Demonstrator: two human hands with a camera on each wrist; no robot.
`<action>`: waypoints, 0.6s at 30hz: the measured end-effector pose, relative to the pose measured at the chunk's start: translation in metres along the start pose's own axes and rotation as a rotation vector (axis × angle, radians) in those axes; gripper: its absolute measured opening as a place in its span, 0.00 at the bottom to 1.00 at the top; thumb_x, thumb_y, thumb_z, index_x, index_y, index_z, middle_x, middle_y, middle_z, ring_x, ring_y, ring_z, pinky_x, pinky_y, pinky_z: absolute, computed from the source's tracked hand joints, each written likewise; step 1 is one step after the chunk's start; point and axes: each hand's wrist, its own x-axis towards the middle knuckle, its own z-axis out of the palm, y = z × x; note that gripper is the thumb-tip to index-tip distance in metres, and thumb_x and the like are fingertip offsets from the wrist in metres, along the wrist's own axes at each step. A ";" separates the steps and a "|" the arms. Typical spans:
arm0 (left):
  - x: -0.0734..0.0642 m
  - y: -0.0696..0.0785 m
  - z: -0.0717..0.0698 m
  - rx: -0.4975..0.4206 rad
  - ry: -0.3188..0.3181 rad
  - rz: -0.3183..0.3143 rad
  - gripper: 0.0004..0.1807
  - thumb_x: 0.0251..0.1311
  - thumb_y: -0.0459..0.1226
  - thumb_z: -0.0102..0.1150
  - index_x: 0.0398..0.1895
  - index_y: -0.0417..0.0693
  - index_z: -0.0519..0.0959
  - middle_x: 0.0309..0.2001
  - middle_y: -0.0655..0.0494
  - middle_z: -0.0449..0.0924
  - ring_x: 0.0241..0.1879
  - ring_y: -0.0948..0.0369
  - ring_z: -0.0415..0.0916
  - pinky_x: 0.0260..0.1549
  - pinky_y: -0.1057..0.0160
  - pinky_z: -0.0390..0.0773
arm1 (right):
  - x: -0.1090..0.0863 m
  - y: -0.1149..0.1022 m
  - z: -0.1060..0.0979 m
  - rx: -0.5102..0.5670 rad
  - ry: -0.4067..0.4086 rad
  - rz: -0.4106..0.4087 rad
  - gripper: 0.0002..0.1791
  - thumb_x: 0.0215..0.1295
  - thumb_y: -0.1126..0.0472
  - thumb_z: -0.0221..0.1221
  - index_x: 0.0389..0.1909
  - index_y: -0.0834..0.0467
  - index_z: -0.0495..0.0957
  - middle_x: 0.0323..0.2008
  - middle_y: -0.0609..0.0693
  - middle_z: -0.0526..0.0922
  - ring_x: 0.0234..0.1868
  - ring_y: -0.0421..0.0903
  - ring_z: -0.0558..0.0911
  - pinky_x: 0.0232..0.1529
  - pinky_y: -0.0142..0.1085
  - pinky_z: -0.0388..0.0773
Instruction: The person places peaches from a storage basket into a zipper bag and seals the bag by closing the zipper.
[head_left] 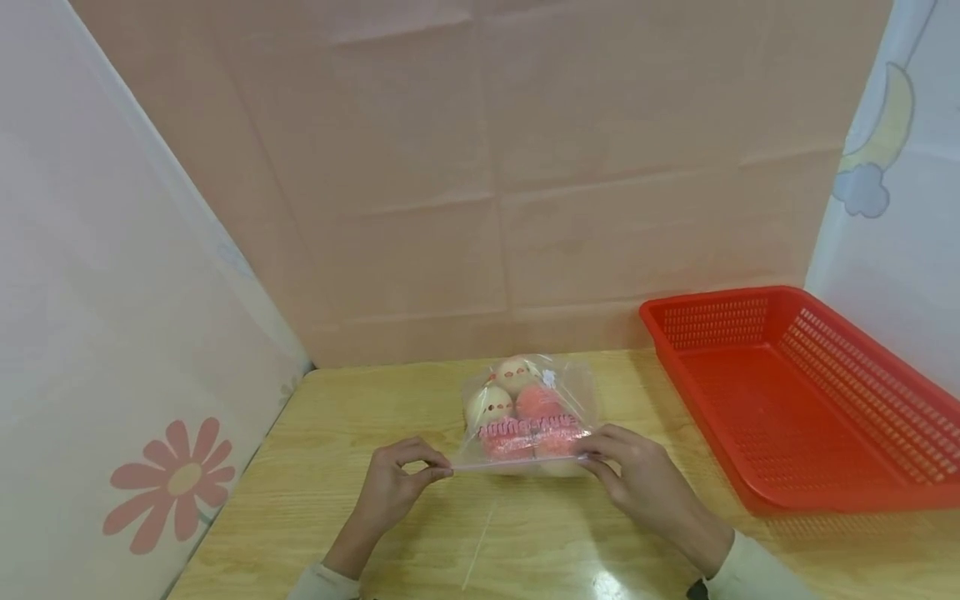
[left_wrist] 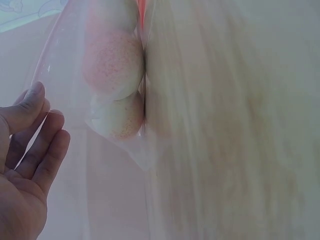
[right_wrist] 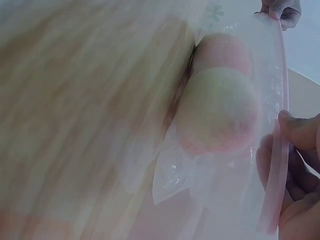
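A clear zip bag (head_left: 576, 385) with pink print lies on the table, filled with several round, peach-like fruits (right_wrist: 217, 110), pale with a pink blush. Its pink zip strip (right_wrist: 281, 165) runs along the edge nearest me. My left hand (head_left: 395, 477) pinches the left end of this edge between thumb and forefinger, the other fingers loosely bent in the left wrist view. Toward the other end, my right hand (head_left: 637, 477) pinches the strip, thumb on one side and fingers on the other. The edge is stretched straight between both hands, raised off the tabletop in the wrist views.
A red plastic basket (head_left: 738, 492) with perforated sides stands on the right of the wooden table (head_left: 330, 417). Behind the table hangs a creased pinkish-beige cloth (head_left: 390, 250). Pale printed sheets close off the left and right sides.
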 end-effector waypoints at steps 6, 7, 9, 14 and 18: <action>0.001 0.002 0.000 -0.013 -0.007 -0.014 0.08 0.49 0.30 0.72 0.28 0.52 0.87 0.30 0.62 0.86 0.33 0.69 0.82 0.39 0.63 0.86 | -0.003 0.002 -0.006 0.005 -0.001 0.015 0.15 0.49 0.69 0.74 0.36 0.49 0.86 0.34 0.35 0.85 0.33 0.31 0.82 0.36 0.18 0.79; 0.001 0.002 0.000 -0.014 -0.009 -0.017 0.08 0.49 0.29 0.72 0.28 0.52 0.87 0.30 0.62 0.86 0.33 0.69 0.82 0.39 0.63 0.86 | -0.003 0.002 -0.007 0.003 -0.001 0.016 0.16 0.49 0.69 0.74 0.37 0.49 0.86 0.34 0.35 0.85 0.33 0.31 0.82 0.36 0.19 0.79; 0.002 0.003 -0.001 -0.015 -0.015 -0.024 0.08 0.49 0.29 0.72 0.28 0.53 0.87 0.30 0.61 0.86 0.33 0.69 0.82 0.39 0.63 0.86 | -0.004 0.002 -0.009 -0.010 0.002 0.021 0.16 0.48 0.69 0.74 0.37 0.49 0.87 0.34 0.34 0.85 0.33 0.31 0.82 0.36 0.19 0.79; 0.002 0.005 -0.003 -0.002 -0.043 -0.020 0.06 0.50 0.31 0.72 0.29 0.51 0.87 0.29 0.56 0.86 0.33 0.68 0.82 0.40 0.63 0.85 | -0.006 0.004 -0.012 -0.025 0.003 0.027 0.18 0.46 0.69 0.75 0.38 0.48 0.87 0.33 0.33 0.84 0.32 0.29 0.81 0.34 0.20 0.80; 0.002 0.006 -0.005 0.008 -0.066 -0.021 0.05 0.51 0.31 0.71 0.29 0.50 0.87 0.29 0.52 0.86 0.33 0.66 0.82 0.41 0.62 0.85 | -0.007 0.004 -0.012 -0.030 0.008 0.024 0.18 0.46 0.68 0.75 0.38 0.48 0.87 0.33 0.33 0.84 0.32 0.30 0.82 0.36 0.19 0.79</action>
